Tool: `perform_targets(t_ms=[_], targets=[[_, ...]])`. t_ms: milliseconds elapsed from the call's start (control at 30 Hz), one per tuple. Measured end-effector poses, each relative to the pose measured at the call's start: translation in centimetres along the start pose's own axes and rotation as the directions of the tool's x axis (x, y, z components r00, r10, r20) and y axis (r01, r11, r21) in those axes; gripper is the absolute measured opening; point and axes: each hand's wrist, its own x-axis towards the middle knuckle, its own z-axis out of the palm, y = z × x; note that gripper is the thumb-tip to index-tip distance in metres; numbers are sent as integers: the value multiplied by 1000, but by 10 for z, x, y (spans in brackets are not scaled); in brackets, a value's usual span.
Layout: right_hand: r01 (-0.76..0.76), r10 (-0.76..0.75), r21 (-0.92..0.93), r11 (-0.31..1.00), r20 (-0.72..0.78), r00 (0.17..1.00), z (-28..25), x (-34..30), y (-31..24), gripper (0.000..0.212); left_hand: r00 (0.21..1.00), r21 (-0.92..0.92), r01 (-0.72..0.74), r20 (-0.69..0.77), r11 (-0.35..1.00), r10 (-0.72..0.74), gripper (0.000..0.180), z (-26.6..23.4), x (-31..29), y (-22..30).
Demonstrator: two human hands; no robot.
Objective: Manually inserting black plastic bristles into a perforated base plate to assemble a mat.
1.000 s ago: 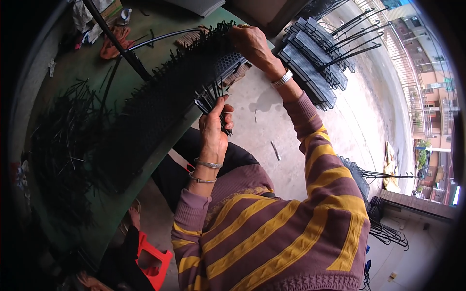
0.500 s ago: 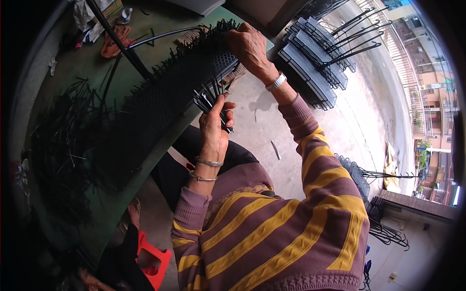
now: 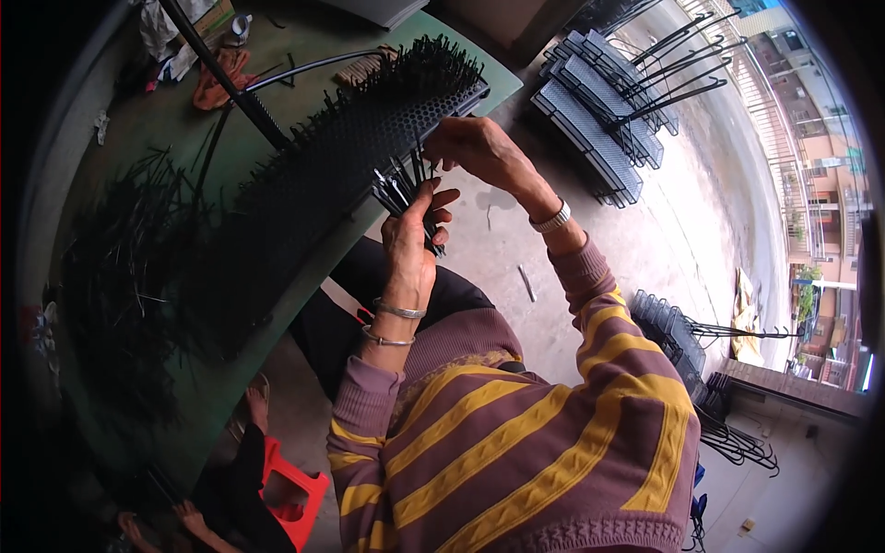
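My left hand (image 3: 412,238) is closed round a bundle of thin black strips (image 3: 395,192), some with pale glints, their ends fanning out past the thumb. Just above it, my right hand (image 3: 484,152) has its fingers curled in a pinch at the top of the bundle, on a thin black strip; the fingertips are partly hidden. Beside both hands, a long black perforated panel (image 3: 410,124) lies along the green table's edge. Short black prongs (image 3: 419,69) stand up like bristles along its far side.
A tangled heap of black strips (image 3: 120,267) covers the left of the green table (image 3: 207,433). A black bar (image 3: 217,69) crosses the far side near an orange cloth (image 3: 221,78). Stacked mesh racks with hooks (image 3: 590,115) stand on the floor. Another person's hand (image 3: 192,521) shows near a red stool (image 3: 293,493).
My right hand has come down from the panel's far right end to the bundle in my left hand. The left hand has hardly moved. The other person's hands have shifted at lower left.
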Motion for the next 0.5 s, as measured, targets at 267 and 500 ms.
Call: perform_targets(t_ms=[267, 500], targets=[[162, -315, -304, 939, -569, 760, -23, 4, -2, 6, 997, 23, 29, -66, 999, -28, 23, -9, 8, -7], [235, -529, -498, 835, -608, 591, -34, 49, 33, 9, 995, 5, 98, -8, 995, -98, 26, 3, 6, -7]])
